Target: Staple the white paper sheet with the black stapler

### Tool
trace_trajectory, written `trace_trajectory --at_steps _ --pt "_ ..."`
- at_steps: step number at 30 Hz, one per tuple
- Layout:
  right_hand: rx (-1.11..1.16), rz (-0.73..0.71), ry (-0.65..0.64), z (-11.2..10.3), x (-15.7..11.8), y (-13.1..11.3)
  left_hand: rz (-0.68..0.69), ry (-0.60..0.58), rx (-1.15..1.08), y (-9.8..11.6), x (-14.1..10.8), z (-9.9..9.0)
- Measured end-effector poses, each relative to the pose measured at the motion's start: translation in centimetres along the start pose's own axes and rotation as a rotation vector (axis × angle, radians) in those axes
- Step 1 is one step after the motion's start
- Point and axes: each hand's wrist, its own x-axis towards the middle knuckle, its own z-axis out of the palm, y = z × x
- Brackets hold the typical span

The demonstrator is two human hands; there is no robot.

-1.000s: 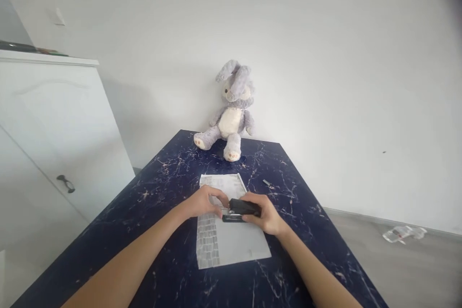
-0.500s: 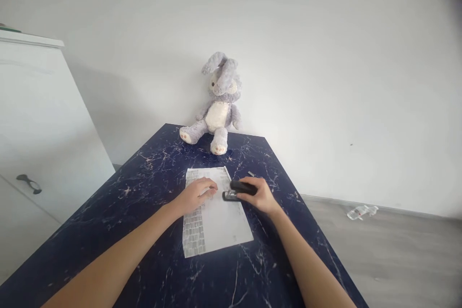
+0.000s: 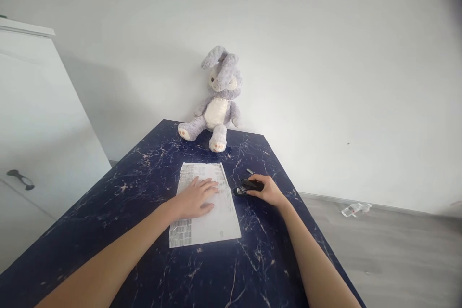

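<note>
My left hand (image 3: 197, 198) lies with fingers spread on a sheet of paper (image 3: 216, 226), which has a grey brick-like pattern along its left side. Just right of the paper, my right hand (image 3: 267, 190) grips a black stapler (image 3: 248, 186) by its rear end. The stapler's front points left toward the paper's right edge and its jaws are a little apart. Close behind the stapler lies a small dark strip (image 3: 250, 172); what it is I cannot make out.
A plush rabbit (image 3: 217, 110) sits at the far end of the dark blue marbled table (image 3: 151, 154), against the wall. On the left stands a white cabinet (image 3: 46, 106) with a dark handle. A clear plastic item (image 3: 355, 209) lies on the floor at right.
My right hand has drawn the stapler off the paper to the right and lower onto the table. My left hand has flattened and spread on the paper, which has shifted left.
</note>
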Motion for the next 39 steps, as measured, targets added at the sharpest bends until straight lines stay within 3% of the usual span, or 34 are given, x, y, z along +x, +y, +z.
trace_trajectory --at_steps 7,15,27,33,39 --pt "-0.037 -0.07 -0.031 0.2 0.2 -0.8 0.051 -0.061 -0.014 0.7 0.5 0.6" --pt "0.004 -0.18 -0.118 1.1 0.4 -2.8 0.079 -0.045 0.002 1.0 0.6 0.5" --pt "0.042 -0.198 -0.199 1.7 0.3 -4.2 0.136 -0.039 -0.087 1.0 0.1 0.2" --pt "-0.017 -0.142 -0.123 2.2 0.3 -4.9 0.229 -0.056 -0.134 1.1 0.0 -0.2" --pt "-0.042 -0.181 -0.148 2.2 0.3 -5.6 0.237 -0.074 -0.095 1.0 0.1 -0.2"
